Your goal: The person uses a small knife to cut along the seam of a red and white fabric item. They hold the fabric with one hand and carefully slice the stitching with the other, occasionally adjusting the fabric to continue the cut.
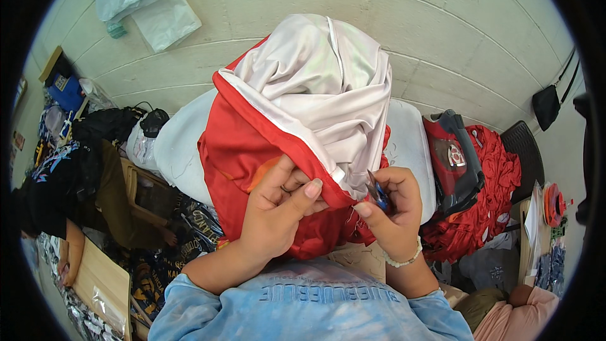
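A large bundle of red and white fabric (297,76) lies over a pale padded board (177,139), its red hem with a white band running diagonally toward me. My left hand (287,202) grips that hem, thumb on top and fingers folded beneath the red cloth. My right hand (394,205) is closed on small blue-handled thread snips (379,192), whose metal blades point up beside the hem's lower end and the white lining. My right fingertips are close to the edge of the fabric; whether they touch it is hard to tell.
A red-and-grey case (448,158) and a red fabric pile (495,170) lie at right. A person in black (57,189) works at a wooden board (95,278) on the left; another person in pink (517,316) is lower right. Plastic sheets (139,0) hang on the wall.
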### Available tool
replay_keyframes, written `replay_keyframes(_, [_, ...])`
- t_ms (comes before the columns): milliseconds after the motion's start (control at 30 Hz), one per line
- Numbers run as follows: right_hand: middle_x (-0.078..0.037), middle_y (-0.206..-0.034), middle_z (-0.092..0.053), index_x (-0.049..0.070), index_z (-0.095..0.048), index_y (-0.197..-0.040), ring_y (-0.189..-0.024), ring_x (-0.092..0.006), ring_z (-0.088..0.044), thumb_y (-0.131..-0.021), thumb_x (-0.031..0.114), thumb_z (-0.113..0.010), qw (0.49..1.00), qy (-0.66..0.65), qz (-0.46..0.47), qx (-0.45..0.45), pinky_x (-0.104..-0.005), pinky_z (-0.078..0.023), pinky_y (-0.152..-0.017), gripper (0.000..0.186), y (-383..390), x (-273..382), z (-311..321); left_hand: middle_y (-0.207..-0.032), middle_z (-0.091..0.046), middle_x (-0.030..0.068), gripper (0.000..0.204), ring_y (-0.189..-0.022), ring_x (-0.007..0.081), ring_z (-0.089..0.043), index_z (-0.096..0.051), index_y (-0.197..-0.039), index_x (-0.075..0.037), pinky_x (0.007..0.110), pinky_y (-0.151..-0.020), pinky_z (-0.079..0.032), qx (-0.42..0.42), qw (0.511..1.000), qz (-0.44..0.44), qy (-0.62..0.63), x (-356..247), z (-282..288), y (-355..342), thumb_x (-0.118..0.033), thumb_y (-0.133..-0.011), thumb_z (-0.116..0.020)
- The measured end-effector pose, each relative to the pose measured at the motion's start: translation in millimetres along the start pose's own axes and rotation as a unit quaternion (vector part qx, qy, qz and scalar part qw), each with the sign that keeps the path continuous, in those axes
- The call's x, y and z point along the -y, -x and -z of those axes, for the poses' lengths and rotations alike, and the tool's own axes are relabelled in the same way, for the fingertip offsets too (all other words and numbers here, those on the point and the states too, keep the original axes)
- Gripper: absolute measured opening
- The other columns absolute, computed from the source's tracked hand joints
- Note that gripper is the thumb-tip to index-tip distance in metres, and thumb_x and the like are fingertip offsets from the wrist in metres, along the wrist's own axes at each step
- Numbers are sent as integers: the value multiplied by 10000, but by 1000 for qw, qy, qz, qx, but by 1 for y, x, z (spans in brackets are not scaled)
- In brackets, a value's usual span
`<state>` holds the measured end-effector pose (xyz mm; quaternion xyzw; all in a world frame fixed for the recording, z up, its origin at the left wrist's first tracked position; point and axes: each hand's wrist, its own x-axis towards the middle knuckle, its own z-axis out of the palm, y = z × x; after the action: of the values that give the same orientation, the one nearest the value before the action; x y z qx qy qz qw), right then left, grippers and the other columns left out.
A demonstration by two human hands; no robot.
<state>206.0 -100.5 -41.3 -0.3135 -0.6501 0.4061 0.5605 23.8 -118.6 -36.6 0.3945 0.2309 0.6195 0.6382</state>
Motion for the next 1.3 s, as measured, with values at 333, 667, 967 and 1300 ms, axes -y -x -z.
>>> replay_keyframes(333, [10, -755, -589, 1, -620, -893, -673, -45, -504, -786, -16, -701, 978, 187, 89, 6, -185, -390, -610, 135, -3, 8, -1, -1187, -602, 91, 502, -1070, 144, -590, -331, -1414, -39, 304, -892, -511, 21, 999, -12, -23, 3, 7, 1, -38, -949, -519])
replay_keyframes(667, [3, -717, -608, -10, -633, -878, -643, -22, -462, -813, 62, -706, 949, 200, -40, -239, -181, -387, -575, 121, -17, -20, 34, -1139, -606, 68, 528, -1013, 138, -616, -296, -1434, -56, 312, -859, -543, -34, 999, 3, 41, 0, 3, -1, -27, -948, -502])
replay_keyframes(967, [-97, -894, -590, -9, -486, -1179, -741, -176, -574, -839, 216, -711, 954, 287, 15, -84, -300, -483, -683, 466, -7, -5, 24, -1176, -584, 92, 544, -1088, 185, -599, -255, -1447, -52, 356, -894, -544, -35, 998, 13, 48, -3, -1, -3, -25, -952, -479])
replay_keyframes(1300, [-74, -816, -599, 22, -559, -1000, -620, -103, -561, -669, 88, -847, 956, 231, 179, 30, -218, -454, -564, 444, 1, -3, 5, -1193, -594, 100, 518, -1079, 171, -598, -284, -1427, -27, 342, -908, -526, -12, 999, 4, 44, -4, 1, -3, -39, -954, -498])
